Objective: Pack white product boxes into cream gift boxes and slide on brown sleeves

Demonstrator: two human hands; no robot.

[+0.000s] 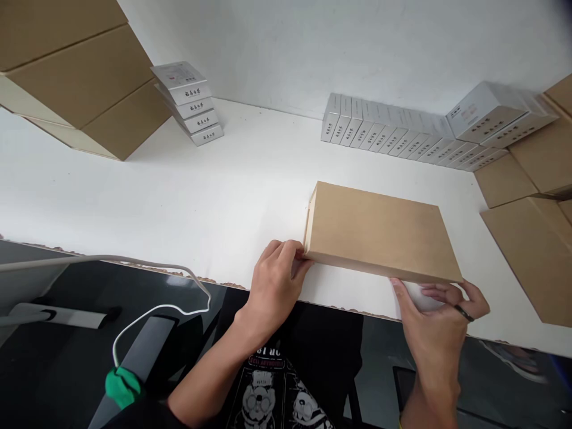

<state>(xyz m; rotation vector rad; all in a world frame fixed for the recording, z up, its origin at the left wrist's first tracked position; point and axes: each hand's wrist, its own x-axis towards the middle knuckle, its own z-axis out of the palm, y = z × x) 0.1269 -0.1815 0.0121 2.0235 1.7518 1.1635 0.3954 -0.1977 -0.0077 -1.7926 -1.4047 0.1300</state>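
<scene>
A flat brown cardboard box lies near the front edge of the white table. My left hand pinches its near left corner, thumb and fingers closed at the low left end, where a pale side shows. At the near right corner, my right hand grips the box with the thumb against the front side and a finger reaching round the right end. A dark ring sits on one finger of that hand. The box's underside and the right fingertips are partly hidden.
Large brown boxes are stacked at the back left, beside a stack of small white boxes. A row of white boxes stands along the wall. More brown boxes sit at right. A white cable hangs by the front edge.
</scene>
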